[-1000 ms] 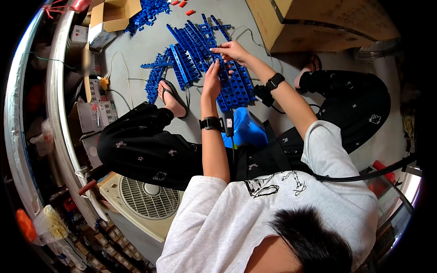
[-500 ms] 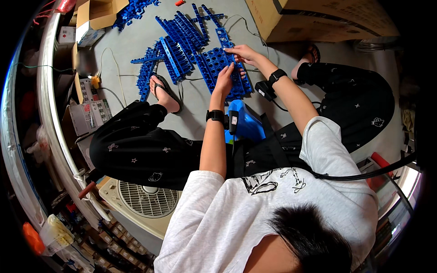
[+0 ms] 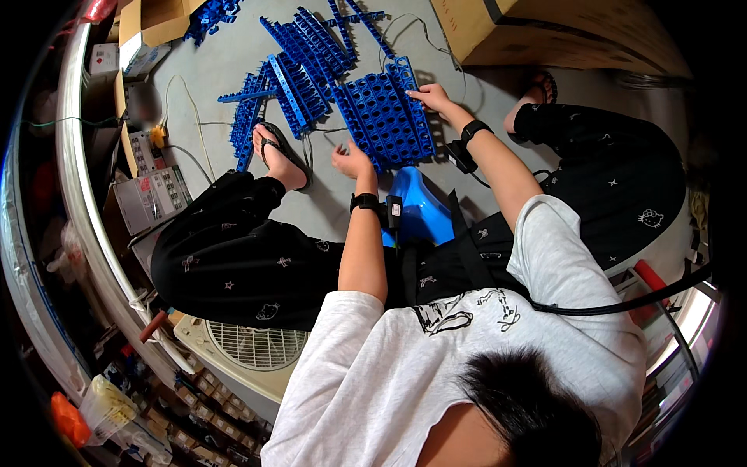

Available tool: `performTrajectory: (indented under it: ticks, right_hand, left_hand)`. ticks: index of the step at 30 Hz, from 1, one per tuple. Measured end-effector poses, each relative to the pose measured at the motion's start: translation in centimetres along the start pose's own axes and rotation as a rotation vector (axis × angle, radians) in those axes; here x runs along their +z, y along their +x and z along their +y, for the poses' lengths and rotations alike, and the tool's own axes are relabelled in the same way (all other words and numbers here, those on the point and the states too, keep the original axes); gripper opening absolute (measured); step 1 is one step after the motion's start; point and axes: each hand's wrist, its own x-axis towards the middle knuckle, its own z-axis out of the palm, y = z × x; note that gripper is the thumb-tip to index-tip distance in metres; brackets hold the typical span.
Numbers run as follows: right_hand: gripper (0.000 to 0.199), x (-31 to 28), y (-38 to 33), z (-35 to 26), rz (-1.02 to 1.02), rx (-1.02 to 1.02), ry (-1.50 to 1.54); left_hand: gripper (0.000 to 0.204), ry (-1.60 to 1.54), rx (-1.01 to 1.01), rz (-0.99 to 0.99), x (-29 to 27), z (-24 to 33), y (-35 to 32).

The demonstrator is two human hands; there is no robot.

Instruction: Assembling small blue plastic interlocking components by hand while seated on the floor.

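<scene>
A blue plastic panel [image 3: 383,109] with rows of holes, made of joined strips, lies on the floor between my feet. My right hand [image 3: 433,98] pinches the edge of a long strip [image 3: 406,76] along its right side. At the panel's lower left corner is my left hand [image 3: 354,161], fingers loosely bent and apart, with nothing seen in them. More loose blue toothed strips [image 3: 299,97] lie in a heap to the left and beyond.
A large cardboard box [image 3: 537,35] stands at the far right. An open carton [image 3: 159,23] and small blue pieces [image 3: 212,19] are far left. Thin cables [image 3: 198,124] cross the floor. A blue plastic stool [image 3: 416,210] sits under me, a fan [image 3: 253,342] beside me.
My left hand has come off the panel and moved left and down. My right hand has shifted slightly right and down. The panel now lies spread flatter.
</scene>
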Motion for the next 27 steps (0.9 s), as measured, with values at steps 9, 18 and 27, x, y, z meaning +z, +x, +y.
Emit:
performTrajectory:
  ticks: [9,18,27]
  right_hand:
    - [0.030,1.7,2.5,1.4,0.161,-0.206,-0.221]
    - [0.033,2.6,1.9,1.9,0.375,-0.297,-0.259]
    - [0.026,0.9,2.7,3.2,0.413,-0.475,-0.372]
  left_hand:
    - [0.034,0.004,-0.223,-0.120,-0.3,-3.6,-0.5]
    - [0.044,-0.013,0.271,-0.217,1.5,-1.5,2.2]
    - [0.046,-0.094,0.199,-0.455,1.6,1.1,4.4]
